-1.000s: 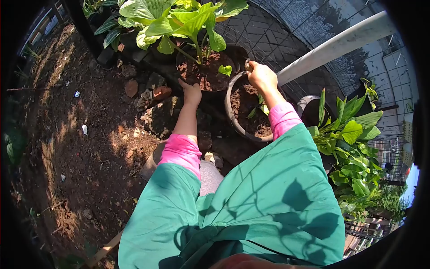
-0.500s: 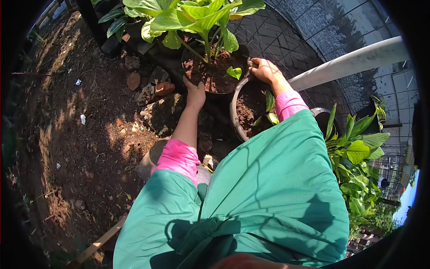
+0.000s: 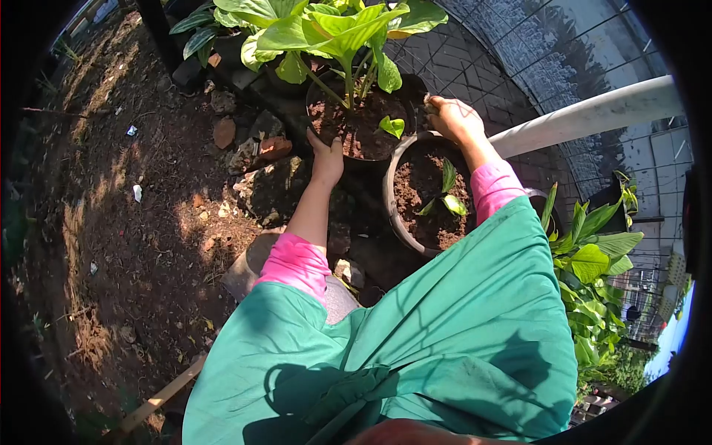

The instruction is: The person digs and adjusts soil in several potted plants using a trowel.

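A dark pot (image 3: 363, 157) of reddish soil holds a large leafy plant (image 3: 345, 44) and a small green leaf near its right side. My left hand (image 3: 326, 159) grips the near left rim of this pot, thumb on the rim. On the pot's right side, my right hand (image 3: 454, 119) is closed at the rim, its fingertips in shadow. Just below my right hand stands a round grey pot (image 3: 391, 196) with soil and a small seedling (image 3: 451, 193); my right forearm passes over its edge.
Stones and a brick piece (image 3: 274, 148) lie left of the pots on bare soil. A pale pole (image 3: 593, 115) slants in from the right before a wire fence. Leafy plants (image 3: 589, 259) stand at the right, and a wooden stick (image 3: 167, 393) lies at lower left.
My right hand has moved off the grey pot's rim towards the dark pot's right side. More of the grey pot and its seedling shows. My left hand keeps its hold.
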Available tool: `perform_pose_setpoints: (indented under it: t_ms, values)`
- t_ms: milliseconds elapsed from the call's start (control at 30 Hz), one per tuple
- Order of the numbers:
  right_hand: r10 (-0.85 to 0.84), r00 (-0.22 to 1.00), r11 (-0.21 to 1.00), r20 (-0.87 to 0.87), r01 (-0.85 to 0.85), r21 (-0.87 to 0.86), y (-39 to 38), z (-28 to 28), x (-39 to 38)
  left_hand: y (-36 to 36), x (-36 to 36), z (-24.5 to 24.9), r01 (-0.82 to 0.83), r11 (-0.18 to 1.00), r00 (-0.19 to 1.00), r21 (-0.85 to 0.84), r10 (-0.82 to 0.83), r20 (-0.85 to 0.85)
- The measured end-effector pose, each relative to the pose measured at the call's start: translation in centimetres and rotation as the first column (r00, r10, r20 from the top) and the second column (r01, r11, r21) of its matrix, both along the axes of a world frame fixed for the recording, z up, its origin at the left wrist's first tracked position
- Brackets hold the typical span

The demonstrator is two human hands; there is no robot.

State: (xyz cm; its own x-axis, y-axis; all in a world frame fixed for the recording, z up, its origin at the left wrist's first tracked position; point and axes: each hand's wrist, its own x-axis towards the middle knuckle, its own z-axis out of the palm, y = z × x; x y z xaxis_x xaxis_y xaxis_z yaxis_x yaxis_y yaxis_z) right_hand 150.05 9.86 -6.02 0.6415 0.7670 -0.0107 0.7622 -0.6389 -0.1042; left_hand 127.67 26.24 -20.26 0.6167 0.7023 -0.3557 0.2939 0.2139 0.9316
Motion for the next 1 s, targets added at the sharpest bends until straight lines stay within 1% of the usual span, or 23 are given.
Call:
perform_pose_setpoints:
  t_ms: [33,67,100,133,200,233,267,333,367,433,467,500,533,567,600,667,700,733,800,833,933,967,1000]
  values:
    - [0.005,1.0,1.0,-0.005,-0.005,0.001,1.4,0.8,-1.0,0.1,-0.1,0.0,0.001,1.0,1.0,0.004,-0.001,0.002]
    - [-0.102,0.995,0.987,-0.005,0.1,-0.125,3.1,1.4,-1.9,0.1,-0.1,0.1,-0.001,1.0,1.0,0.006,0.001,-0.004]
    - [-0.206,0.979,0.947,0.01,0.202,-0.25,4.1,2.0,-2.7,0.2,0.0,0.0,0.001,1.0,1.0,0.009,-0.001,0.0]
    - [-0.208,0.978,0.946,0.006,0.203,-0.254,3.7,1.5,-2.7,0.1,0.0,-0.1,0.007,1.0,1.0,0.007,-0.007,0.003]
    - [-0.038,0.998,0.985,-0.056,0.028,-0.172,2.1,0.5,-2.6,-0.1,0.2,-0.3,-0.006,1.0,0.999,0.022,0.005,0.034]
    - [-0.002,0.999,0.993,-0.053,-0.005,-0.117,1.4,-0.3,-2.7,-0.1,0.1,-0.2,-0.003,1.0,1.0,0.014,0.003,0.026]
    - [-0.029,0.999,0.999,-0.03,0.027,-0.041,0.5,-1.9,-2.2,-0.1,0.1,-0.1,-0.001,1.0,1.0,0.008,0.0,0.016]
    - [0.099,0.994,0.983,0.044,-0.091,-0.161,0.0,1.1,-5.3,0.1,0.1,-0.2,-0.004,1.0,1.0,0.012,0.004,0.021]
    - [0.099,0.994,0.983,0.043,-0.091,-0.161,-0.7,1.0,-5.6,0.1,0.1,-0.2,-0.006,1.0,1.0,0.017,0.005,0.023]
    - [0.185,0.974,0.978,0.13,-0.169,-0.125,-2.3,1.3,-5.9,0.0,0.1,-0.1,-0.005,1.0,1.0,0.019,0.004,0.03]
    - [0.182,0.974,0.978,0.132,-0.165,-0.127,-2.9,1.5,-6.0,0.0,0.0,0.0,0.001,1.0,1.0,0.009,-0.001,0.011]
    - [0.152,0.98,0.98,0.13,-0.132,-0.15,-2.9,3.2,-6.6,-0.1,0.0,0.1,0.006,1.0,1.0,-0.001,-0.006,-0.007]
    - [0.124,0.984,0.98,0.128,-0.101,-0.172,-2.9,4.9,-7.4,-0.1,0.0,0.0,0.006,1.0,1.0,-0.003,-0.006,-0.005]
    - [0.072,0.99,0.986,0.123,-0.052,-0.157,-2.7,6.3,-8.8,-0.1,0.0,-0.1,-0.002,1.0,1.0,0.029,0.001,0.017]
    - [0.072,0.99,0.986,0.123,-0.052,-0.158,-3.0,6.0,-10.0,-0.2,-0.1,-0.2,-0.011,0.998,0.999,0.062,0.008,0.04]
    - [0.013,0.99,0.999,0.138,-0.007,-0.043,-3.6,5.1,-11.6,-0.2,-0.1,0.0,-0.011,0.997,0.999,0.076,0.009,0.032]
    - [0.024,0.985,0.992,0.17,-0.002,-0.128,-4.4,2.3,-10.8,-0.2,-0.2,0.1,-0.007,0.996,1.0,0.094,0.005,0.022]
    - [0.003,0.988,0.986,0.154,0.022,-0.165,-4.2,2.1,-10.9,-0.4,-0.2,0.3,-0.004,0.995,1.0,0.096,0.002,0.021]
    - [0.054,0.987,0.998,0.154,-0.055,0.002,-3.9,3.4,-10.8,-0.3,-0.2,0.5,-0.014,0.996,1.0,0.088,0.013,0.017]
    - [-0.01,0.994,0.996,0.113,0.02,-0.092,-3.2,5.3,-11.8,-0.3,-0.4,0.4,-0.014,0.996,1.0,0.087,0.013,0.015]
    - [-0.05,0.994,0.996,0.093,0.056,-0.063,-4.5,2.3,-11.0,-0.4,-0.2,0.3,-0.022,0.997,0.999,0.068,0.019,0.038]
    - [-0.073,0.994,0.972,0.087,0.09,-0.217,-4.5,2.0,-10.9,-0.5,-0.3,0.2,-0.022,0.997,0.999,0.07,0.02,0.04]
    - [-0.075,0.993,0.972,0.089,0.093,-0.214,-3.9,2.9,-10.8,-0.3,-0.2,0.2,-0.024,0.997,0.999,0.075,0.021,0.046]
